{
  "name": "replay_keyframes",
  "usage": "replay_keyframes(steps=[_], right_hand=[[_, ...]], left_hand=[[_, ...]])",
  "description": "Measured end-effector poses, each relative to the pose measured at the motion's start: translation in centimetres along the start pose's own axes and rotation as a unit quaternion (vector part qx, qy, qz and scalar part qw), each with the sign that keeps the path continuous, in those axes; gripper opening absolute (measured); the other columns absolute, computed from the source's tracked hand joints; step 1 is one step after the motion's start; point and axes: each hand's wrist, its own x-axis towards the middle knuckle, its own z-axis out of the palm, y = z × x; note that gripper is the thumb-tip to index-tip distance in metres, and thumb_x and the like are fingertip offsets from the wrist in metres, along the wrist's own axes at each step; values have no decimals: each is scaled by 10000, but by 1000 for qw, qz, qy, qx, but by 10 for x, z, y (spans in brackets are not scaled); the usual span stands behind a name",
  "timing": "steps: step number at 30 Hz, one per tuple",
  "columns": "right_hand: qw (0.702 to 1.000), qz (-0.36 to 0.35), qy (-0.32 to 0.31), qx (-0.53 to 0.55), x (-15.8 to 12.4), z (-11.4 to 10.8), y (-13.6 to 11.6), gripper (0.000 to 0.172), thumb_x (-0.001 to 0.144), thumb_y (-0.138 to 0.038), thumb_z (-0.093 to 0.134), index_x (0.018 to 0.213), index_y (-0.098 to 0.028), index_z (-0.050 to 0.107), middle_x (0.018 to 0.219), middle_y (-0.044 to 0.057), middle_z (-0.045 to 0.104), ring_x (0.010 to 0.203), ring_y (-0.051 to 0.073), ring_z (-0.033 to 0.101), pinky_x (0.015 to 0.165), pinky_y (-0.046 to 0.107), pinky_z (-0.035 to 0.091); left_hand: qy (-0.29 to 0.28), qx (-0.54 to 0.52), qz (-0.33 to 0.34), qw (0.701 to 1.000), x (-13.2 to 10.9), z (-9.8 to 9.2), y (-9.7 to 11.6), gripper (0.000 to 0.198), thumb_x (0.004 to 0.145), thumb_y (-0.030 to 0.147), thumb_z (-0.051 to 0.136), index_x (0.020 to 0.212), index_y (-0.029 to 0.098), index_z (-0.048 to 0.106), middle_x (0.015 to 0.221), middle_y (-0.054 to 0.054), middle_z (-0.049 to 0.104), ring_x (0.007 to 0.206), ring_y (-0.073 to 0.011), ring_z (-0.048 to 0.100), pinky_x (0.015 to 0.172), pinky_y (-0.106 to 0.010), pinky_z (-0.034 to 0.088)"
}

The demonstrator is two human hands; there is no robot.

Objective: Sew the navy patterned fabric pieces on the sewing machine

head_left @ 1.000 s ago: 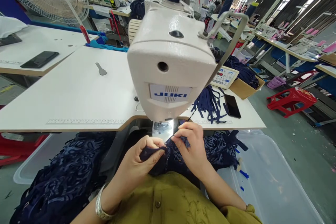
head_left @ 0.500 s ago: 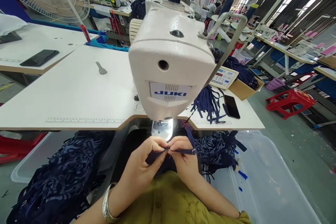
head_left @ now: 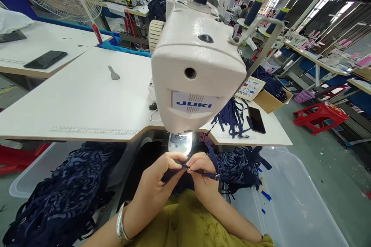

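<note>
A white JUKI sewing machine point(head_left: 197, 69) stands on the white table point(head_left: 75, 100) right in front of me. Just below its lit needle plate point(head_left: 180, 143), my left hand point(head_left: 158, 185) and my right hand point(head_left: 203, 179) meet, both pinched on a thin navy strap point(head_left: 203, 173) with a small ring at its right end. Dark navy garment fabric point(head_left: 179, 183) lies under my hands in my lap. My left wrist wears a silver bracelet.
A heap of navy patterned fabric point(head_left: 63, 197) fills a clear bin at my left; another clear bin point(head_left: 290, 204) with navy pieces point(head_left: 240, 166) sits at my right. On the table lie navy straps point(head_left: 232, 117), a phone point(head_left: 256, 119) and a control panel point(head_left: 249, 88). Red stool point(head_left: 320, 112) right.
My hands drew closer together and lifted a thin strap out of the fabric, pulling it taut between the fingertips. The view shifted slightly to the left.
</note>
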Motion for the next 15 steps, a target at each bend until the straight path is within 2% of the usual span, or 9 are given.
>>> replay_keyframes(steps=[3, 9, 12, 15], right_hand=[[1000, 23, -6, -8, 1, 0, 1, 198, 877, -384, 591, 731, -250, 581, 726, 21, 641, 714, 175, 615, 649, 322, 497], [997, 59, -35, -18, 7, -2, -4, 203, 888, -415, 572, 790, -238, 586, 768, 17, 639, 727, 164, 617, 667, 296, 500], [992, 87, -59, -75, 11, -3, -7, 117, 895, -347, 575, 866, -235, 594, 827, 16, 655, 790, 164, 624, 728, 291, 497], [979, 79, -89, -166, 18, -3, -8, 66, 907, -284, 553, 908, -231, 592, 874, 25, 664, 846, 175, 619, 779, 305, 479]], left_hand=[[-5, -4, -14, 1000, 1, -1, 0, 69, 871, 245, 571, 810, 213, 564, 933, -23, 674, 854, -139, 643, 726, -242, 514], [1, -17, -35, 999, -1, 2, -1, 117, 870, 286, 576, 784, 215, 542, 902, -8, 663, 823, -127, 630, 716, -224, 501], [22, 8, -74, 997, -2, 4, -4, 134, 867, 346, 577, 814, 224, 560, 827, 16, 643, 765, -120, 618, 672, -207, 496], [49, 55, -129, 989, -3, 7, -9, 202, 847, 422, 591, 891, 227, 561, 808, 24, 630, 713, -122, 612, 604, -203, 491]])
